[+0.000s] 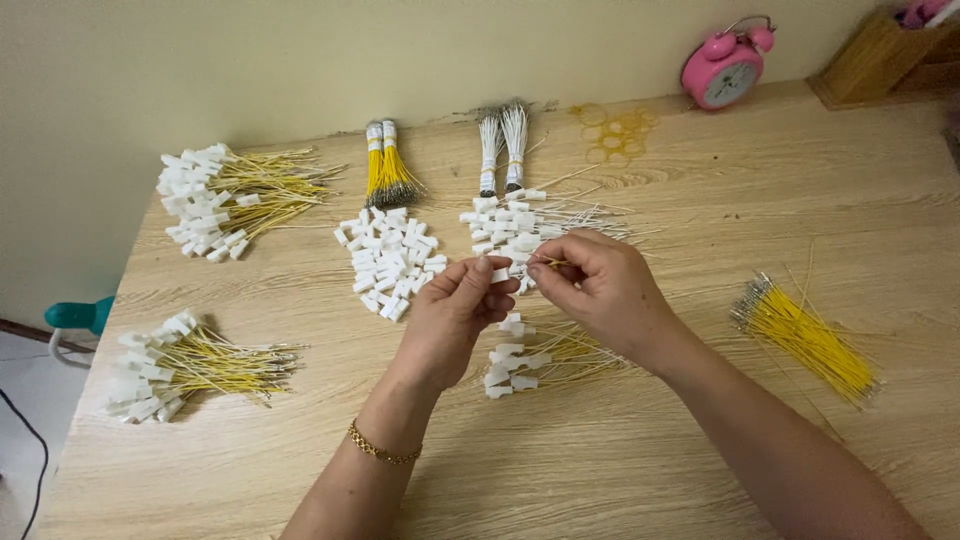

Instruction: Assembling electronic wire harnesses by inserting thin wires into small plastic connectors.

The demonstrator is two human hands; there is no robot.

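My left hand (455, 315) pinches a small white plastic connector (500, 274) between thumb and fingers over the middle of the wooden table (700, 200). My right hand (600, 285) meets it from the right, fingertips closed on a thin yellow wire (556, 264) at the connector. Under both hands lies a small heap of white connectors with yellow wires fitted (530, 360). Just beyond the hands are a pile of loose white connectors (392, 262) and a pile of connectors with white wires (520, 225).
Two heaps of finished yellow-wired connectors lie at the left (225, 200) (185, 365). Bundled yellow wires (388, 170) and white wires (503, 145) lie at the back, loose yellow wires (805, 335) at the right. A pink alarm clock (725, 68), rubber bands (615, 132) and a wooden box (880, 55) stand by the wall.
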